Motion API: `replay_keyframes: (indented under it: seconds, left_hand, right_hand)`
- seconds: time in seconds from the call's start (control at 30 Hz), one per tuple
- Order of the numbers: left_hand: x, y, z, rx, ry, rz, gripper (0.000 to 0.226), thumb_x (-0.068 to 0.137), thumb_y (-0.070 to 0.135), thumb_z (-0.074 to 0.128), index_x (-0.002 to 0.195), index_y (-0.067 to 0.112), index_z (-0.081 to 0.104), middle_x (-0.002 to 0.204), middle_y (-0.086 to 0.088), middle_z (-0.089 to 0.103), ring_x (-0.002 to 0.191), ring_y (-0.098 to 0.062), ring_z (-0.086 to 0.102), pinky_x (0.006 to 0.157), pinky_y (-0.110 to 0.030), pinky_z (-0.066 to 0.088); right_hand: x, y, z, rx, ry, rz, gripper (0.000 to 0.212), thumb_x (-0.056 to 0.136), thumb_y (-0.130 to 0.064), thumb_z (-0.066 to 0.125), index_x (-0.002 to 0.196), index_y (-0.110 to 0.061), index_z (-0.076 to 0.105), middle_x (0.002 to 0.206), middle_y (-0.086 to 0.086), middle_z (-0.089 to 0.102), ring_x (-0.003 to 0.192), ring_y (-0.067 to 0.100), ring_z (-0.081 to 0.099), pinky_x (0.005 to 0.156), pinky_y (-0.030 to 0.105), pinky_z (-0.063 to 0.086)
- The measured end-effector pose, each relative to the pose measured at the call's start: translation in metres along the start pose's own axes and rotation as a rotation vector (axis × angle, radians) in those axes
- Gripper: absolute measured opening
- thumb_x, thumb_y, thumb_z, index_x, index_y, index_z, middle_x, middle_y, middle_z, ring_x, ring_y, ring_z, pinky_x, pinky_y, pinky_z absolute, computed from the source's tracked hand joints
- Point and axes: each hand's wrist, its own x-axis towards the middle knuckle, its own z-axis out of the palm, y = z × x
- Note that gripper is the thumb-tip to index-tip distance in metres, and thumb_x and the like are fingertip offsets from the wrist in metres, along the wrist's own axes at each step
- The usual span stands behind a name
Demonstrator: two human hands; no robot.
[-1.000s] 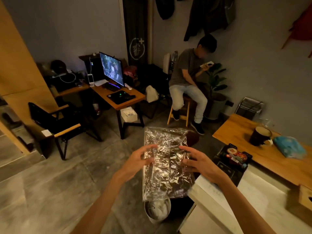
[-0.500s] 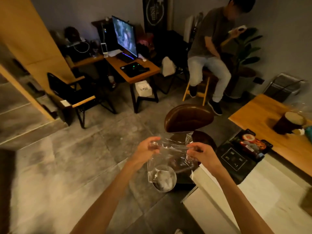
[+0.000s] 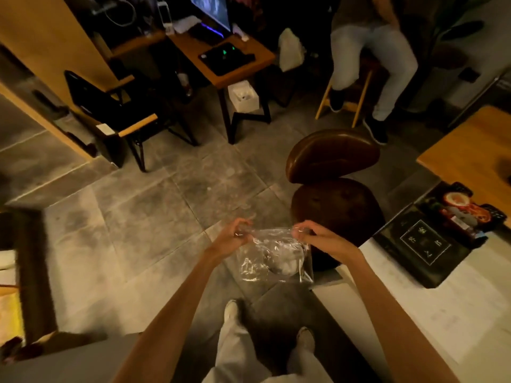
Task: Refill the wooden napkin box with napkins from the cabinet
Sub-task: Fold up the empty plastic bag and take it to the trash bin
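Observation:
A crumpled clear plastic wrapper (image 3: 272, 255) hangs in front of me above the floor. My left hand (image 3: 235, 237) pinches its upper left corner and my right hand (image 3: 318, 236) pinches its upper right corner, stretching the top edge between them. Through the plastic I see a small round bin (image 3: 284, 262) with white crumpled paper inside, standing on the floor below. No napkins show inside the wrapper. The wooden napkin box and the cabinet are out of view.
A brown padded stool (image 3: 334, 189) stands just beyond my hands. A white counter (image 3: 431, 308) runs along the right with a black tray (image 3: 423, 247) on it. Farther off are a wooden desk (image 3: 221, 59), a black chair (image 3: 110, 106) and a seated person (image 3: 370, 56).
My view has tipped downward to the floor and my feet. Both hands lowered the wrapper, and it went from spread flat and wide to gathered and hanging over the bin.

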Motion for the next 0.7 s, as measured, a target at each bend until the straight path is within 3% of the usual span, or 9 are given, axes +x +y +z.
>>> replay_keyframes:
  seconds: [0.1, 0.2, 0.27, 0.33, 0.4, 0.47, 0.57, 0.63, 0.7]
  left_hand:
    - [0.03, -0.036, -0.015, -0.169, -0.036, -0.117, 0.047, 0.09, -0.012, 0.055, 0.133, 0.003, 0.043, 0.095, -0.009, 0.064, 0.075, -0.002, 0.069, 0.067, -0.018, 0.057]
    - [0.079, -0.085, -0.02, -0.438, -0.085, -0.276, 0.054, 0.093, -0.005, 0.054, 0.14, 0.014, 0.036, 0.108, -0.019, 0.064, 0.088, -0.02, 0.066, 0.068, -0.025, 0.059]
    - [0.112, -0.12, -0.019, -0.548, -0.116, -0.379, 0.056, 0.091, 0.005, 0.061, 0.14, 0.02, 0.037, 0.118, -0.015, 0.065, 0.094, -0.023, 0.065, 0.064, -0.025, 0.056]
    - [0.14, -0.153, -0.01, -0.516, -0.196, -0.417, 0.068, 0.082, 0.011, 0.073, 0.138, 0.026, 0.038, 0.123, -0.012, 0.064, 0.097, -0.02, 0.067, 0.065, -0.026, 0.054]
    - [0.166, -0.185, 0.003, -0.453, -0.264, -0.407, 0.08, 0.076, -0.001, 0.075, 0.139, 0.028, 0.036, 0.127, -0.013, 0.062, 0.101, -0.019, 0.065, 0.069, -0.027, 0.055]
    - [0.19, -0.213, 0.016, -0.39, -0.25, -0.384, 0.079, 0.079, -0.012, 0.068, 0.142, 0.021, 0.034, 0.125, -0.019, 0.061, 0.1, -0.021, 0.064, 0.073, -0.03, 0.056]
    - [0.219, -0.242, 0.034, -0.336, -0.178, -0.373, 0.067, 0.083, -0.012, 0.063, 0.138, 0.015, 0.038, 0.116, -0.016, 0.063, 0.093, -0.02, 0.062, 0.069, -0.028, 0.054]
    - [0.23, -0.255, 0.044, -0.295, -0.205, -0.382, 0.057, 0.084, -0.014, 0.06, 0.132, 0.013, 0.043, 0.105, -0.012, 0.064, 0.082, -0.016, 0.06, 0.064, -0.025, 0.05]
    - [0.236, -0.275, 0.053, -0.298, -0.261, -0.423, 0.046, 0.087, -0.011, 0.059, 0.123, 0.015, 0.049, 0.102, -0.014, 0.064, 0.075, -0.015, 0.061, 0.065, -0.026, 0.049]
  right_hand:
    - [0.035, 0.028, 0.022, 0.321, -0.003, 0.116, 0.067, 0.081, -0.027, 0.074, 0.139, -0.026, 0.042, 0.131, 0.002, 0.058, 0.128, 0.02, 0.05, 0.107, 0.033, 0.038]
    - [0.089, 0.072, 0.054, 0.336, 0.28, 0.255, 0.052, 0.078, -0.031, 0.078, 0.125, -0.021, 0.058, 0.116, 0.009, 0.067, 0.108, 0.028, 0.065, 0.096, 0.047, 0.052]
    - [0.126, 0.1, 0.068, 0.34, 0.369, 0.311, 0.04, 0.079, -0.042, 0.075, 0.111, -0.021, 0.066, 0.112, 0.007, 0.066, 0.098, 0.024, 0.066, 0.09, 0.044, 0.056]
    - [0.155, 0.124, 0.076, 0.422, 0.407, 0.326, 0.037, 0.081, -0.044, 0.072, 0.103, -0.015, 0.066, 0.101, 0.006, 0.066, 0.089, 0.018, 0.063, 0.085, 0.034, 0.053]
    - [0.18, 0.149, 0.079, 0.513, 0.396, 0.328, 0.045, 0.076, -0.054, 0.07, 0.098, -0.014, 0.064, 0.09, 0.005, 0.065, 0.084, 0.016, 0.06, 0.082, 0.03, 0.048]
    - [0.2, 0.176, 0.078, 0.563, 0.285, 0.337, 0.052, 0.079, -0.061, 0.064, 0.11, -0.019, 0.063, 0.101, 0.003, 0.069, 0.097, 0.018, 0.063, 0.093, 0.035, 0.047]
    - [0.22, 0.217, 0.075, 0.712, 0.082, 0.396, 0.043, 0.092, -0.044, 0.059, 0.131, -0.031, 0.047, 0.125, -0.003, 0.063, 0.116, 0.019, 0.061, 0.1, 0.042, 0.047]
    - [0.228, 0.237, 0.076, 0.732, 0.097, 0.398, 0.043, 0.09, -0.024, 0.066, 0.13, -0.027, 0.051, 0.121, 0.002, 0.068, 0.109, 0.023, 0.067, 0.088, 0.042, 0.056]
    - [0.236, 0.249, 0.086, 0.623, 0.246, 0.442, 0.041, 0.086, -0.015, 0.07, 0.125, -0.016, 0.058, 0.109, 0.01, 0.072, 0.088, 0.021, 0.069, 0.068, 0.03, 0.058]
